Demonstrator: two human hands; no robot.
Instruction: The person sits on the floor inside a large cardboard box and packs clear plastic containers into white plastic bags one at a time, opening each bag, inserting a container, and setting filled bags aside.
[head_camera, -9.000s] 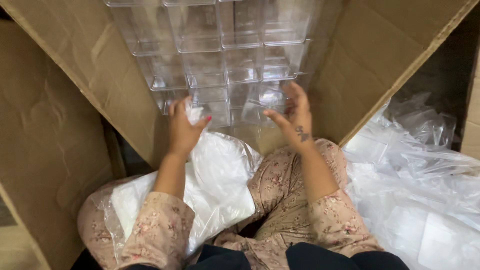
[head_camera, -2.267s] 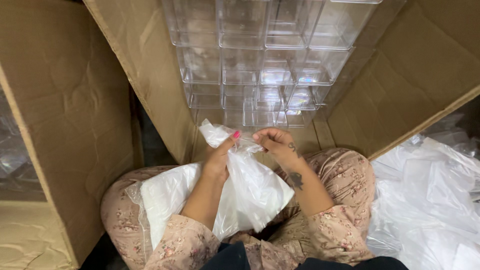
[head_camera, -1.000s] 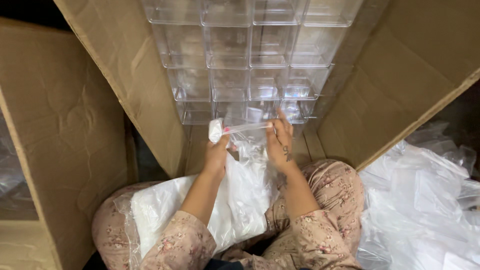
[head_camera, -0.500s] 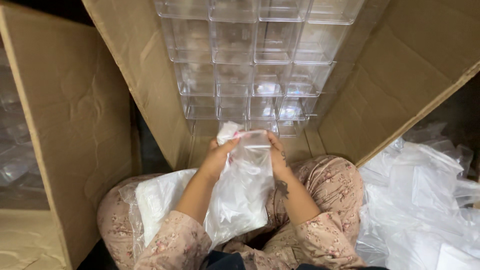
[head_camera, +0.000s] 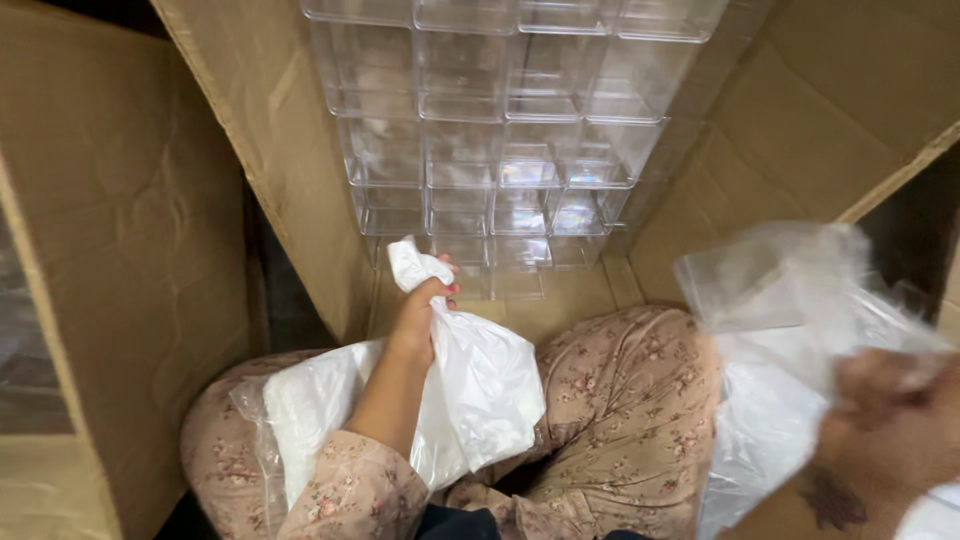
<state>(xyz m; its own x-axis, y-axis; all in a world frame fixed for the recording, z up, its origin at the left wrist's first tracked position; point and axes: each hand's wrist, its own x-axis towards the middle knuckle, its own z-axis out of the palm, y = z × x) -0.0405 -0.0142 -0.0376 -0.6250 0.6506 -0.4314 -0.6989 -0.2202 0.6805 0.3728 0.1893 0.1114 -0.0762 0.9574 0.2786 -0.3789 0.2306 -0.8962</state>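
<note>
The plastic bags (head_camera: 480, 390) on our lap: our left hand (head_camera: 420, 315) grips their top in a closed fist. Our right hand (head_camera: 880, 420), blurred, seems to pinch a clear bag (head_camera: 770, 280). Clear boxes (head_camera: 500, 130) fill the carton (head_camera: 250, 170) ahead.

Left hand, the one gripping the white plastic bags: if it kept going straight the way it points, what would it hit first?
Probably the stack of clear plastic boxes inside the cardboard carton, straight beyond the left hand; depth is unclear.

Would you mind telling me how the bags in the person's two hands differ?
The left hand grips a white bag, opaque and resting on the lap. The right hand holds a clear bag, see-through, raised beside the carton and motion-blurred. Both are thin, crinkled plastic.
</note>
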